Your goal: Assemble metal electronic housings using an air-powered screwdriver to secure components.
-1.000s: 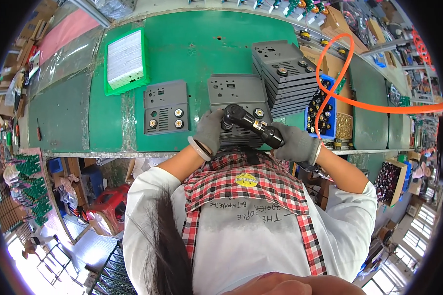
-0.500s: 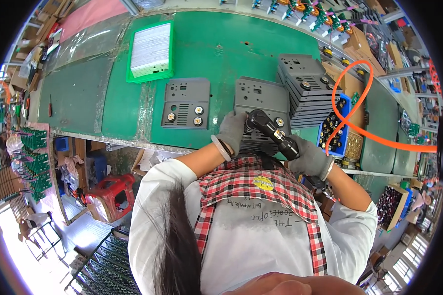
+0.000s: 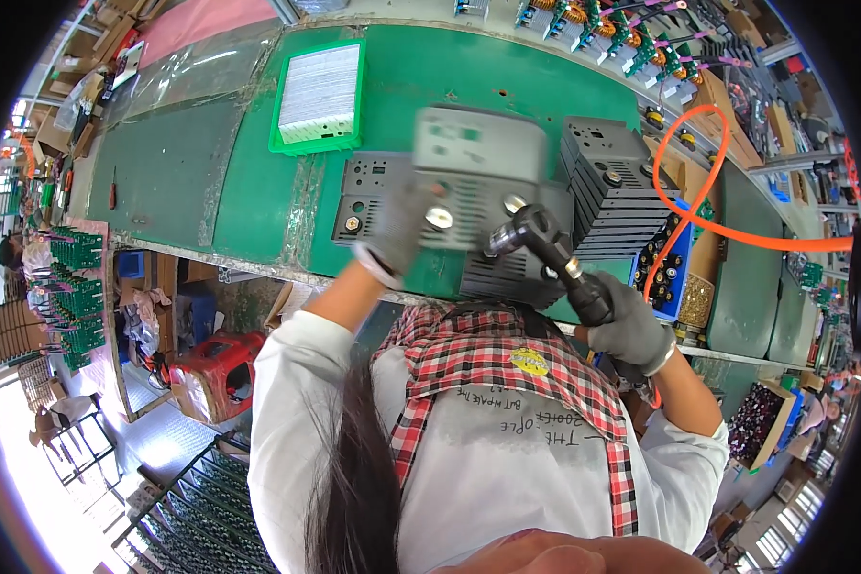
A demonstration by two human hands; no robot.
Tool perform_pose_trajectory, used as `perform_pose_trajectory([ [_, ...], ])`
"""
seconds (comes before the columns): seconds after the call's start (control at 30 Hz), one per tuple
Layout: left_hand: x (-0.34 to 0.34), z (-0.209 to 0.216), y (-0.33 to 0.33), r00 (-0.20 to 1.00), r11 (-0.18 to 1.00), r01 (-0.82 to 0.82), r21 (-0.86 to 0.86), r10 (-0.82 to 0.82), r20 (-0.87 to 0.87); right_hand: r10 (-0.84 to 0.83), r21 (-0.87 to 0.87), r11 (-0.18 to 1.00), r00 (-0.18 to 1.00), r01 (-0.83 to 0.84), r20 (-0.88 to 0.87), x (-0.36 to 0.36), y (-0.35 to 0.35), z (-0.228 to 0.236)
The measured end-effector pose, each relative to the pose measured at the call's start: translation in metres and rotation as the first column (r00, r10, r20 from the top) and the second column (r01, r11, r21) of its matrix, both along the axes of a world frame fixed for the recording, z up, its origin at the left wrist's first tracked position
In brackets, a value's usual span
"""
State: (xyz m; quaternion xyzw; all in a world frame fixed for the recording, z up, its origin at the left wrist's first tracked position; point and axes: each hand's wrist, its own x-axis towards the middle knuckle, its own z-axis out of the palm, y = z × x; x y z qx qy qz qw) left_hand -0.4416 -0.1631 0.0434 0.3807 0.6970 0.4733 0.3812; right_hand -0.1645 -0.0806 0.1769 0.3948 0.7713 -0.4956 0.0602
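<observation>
My left hand (image 3: 400, 230), in a grey glove, is closed on the left edge of a grey metal panel (image 3: 483, 158) with slots and round brass-and-white fittings. The panel is raised and blurred by motion. In my gloved right hand (image 3: 631, 325) is a black angle-head power wrench (image 3: 550, 249), its head just right of the raised panel; I cannot tell whether they touch. Below the wrench lies a stack of similar panels (image 3: 512, 279). Another panel with fittings (image 3: 364, 177) rests on the bench, partly hidden behind my left hand.
A taller stack of grey panels (image 3: 603, 206) stands at the right. Beside it are a blue bin (image 3: 680, 287) of black fittings and small brass-coloured parts (image 3: 695, 301). An orange hose (image 3: 765, 243) loops overhead at right. A green tray (image 3: 276, 143) holds white sheets (image 3: 320, 91).
My left hand has moved left and lifted the top panel off the near stack. The wrench has shifted right and slightly down, away from the panel's left fitting.
</observation>
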Motion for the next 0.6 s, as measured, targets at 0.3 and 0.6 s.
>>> perform_pose_trajectory([
  [0.3,-0.123,-0.08,-0.061,0.976,0.892,-0.212,-0.399,0.213,-0.043,-0.231,-0.023,0.973,0.973,0.231,0.004,0.039,0.007,-0.037],
  [0.6,-0.12,-0.094,-0.053,0.746,0.811,-0.215,-0.544,-0.223,-0.627,-0.23,0.036,0.973,0.968,0.228,0.096,0.045,0.006,-0.038],
])
